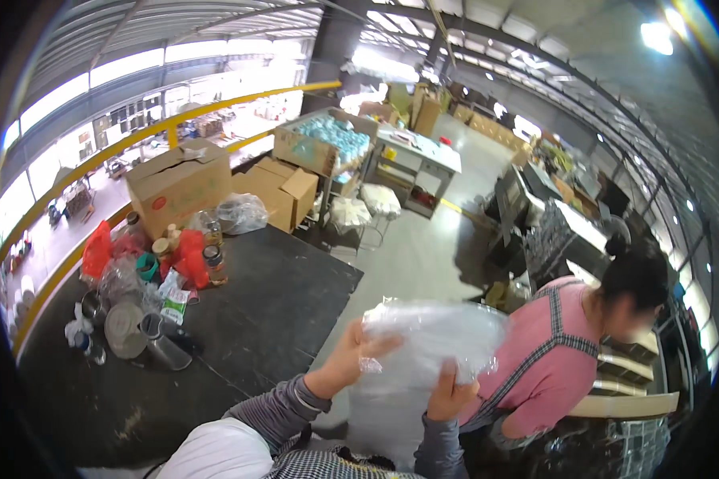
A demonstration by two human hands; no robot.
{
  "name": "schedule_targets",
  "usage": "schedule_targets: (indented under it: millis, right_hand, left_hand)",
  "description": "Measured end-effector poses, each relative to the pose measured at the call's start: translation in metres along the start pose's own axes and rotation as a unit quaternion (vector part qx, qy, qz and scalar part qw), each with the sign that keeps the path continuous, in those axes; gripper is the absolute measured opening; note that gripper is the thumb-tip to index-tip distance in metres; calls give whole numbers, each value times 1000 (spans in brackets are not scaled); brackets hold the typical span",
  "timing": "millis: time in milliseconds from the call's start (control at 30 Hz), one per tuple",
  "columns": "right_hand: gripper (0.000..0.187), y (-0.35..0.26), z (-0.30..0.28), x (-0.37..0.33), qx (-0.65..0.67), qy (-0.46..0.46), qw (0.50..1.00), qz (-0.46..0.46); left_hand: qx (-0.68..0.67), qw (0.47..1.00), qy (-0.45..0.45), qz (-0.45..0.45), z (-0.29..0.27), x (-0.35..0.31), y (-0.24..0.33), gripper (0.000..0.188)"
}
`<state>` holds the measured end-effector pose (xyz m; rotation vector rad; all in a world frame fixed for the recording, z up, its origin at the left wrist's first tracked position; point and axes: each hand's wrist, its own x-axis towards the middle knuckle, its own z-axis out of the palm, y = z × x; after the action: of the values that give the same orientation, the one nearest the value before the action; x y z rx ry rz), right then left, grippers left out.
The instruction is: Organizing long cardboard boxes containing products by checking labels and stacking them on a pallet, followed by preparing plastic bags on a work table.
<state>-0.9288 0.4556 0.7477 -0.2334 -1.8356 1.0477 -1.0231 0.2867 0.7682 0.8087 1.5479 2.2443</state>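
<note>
Both my hands hold up a sheaf of clear plastic bags (423,331), whitish and shiny, in front of me. My left hand (350,359) grips its left edge, fingers laid over the front. At the lower right, my right hand (450,393) pinches it with the thumb on the near face. More whitish plastic hangs below between my forearms; I cannot tell whether it is one piece with the sheaf. To the left lies the dark table (272,295), apart from both hands.
Jars, red bags (190,257) and a clear jug (165,342) crowd the table's left. Behind them stands a cardboard box (177,180). A co-worker in a pink top (535,351) is close on my right. Farther off are a box of light-blue items (327,140) and stools (350,212).
</note>
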Motion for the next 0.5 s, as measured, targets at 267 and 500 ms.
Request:
schedule_targets:
  millis: [267, 500]
  right_hand:
    - [10, 67, 71, 81, 125, 1, 989, 79]
    - [23, 168, 96, 173, 191, 34, 978, 74]
  left_hand:
    - [-105, 991, 74, -48, -34, 122, -49, 21]
    - [-140, 983, 112, -31, 0, 234, -125, 12]
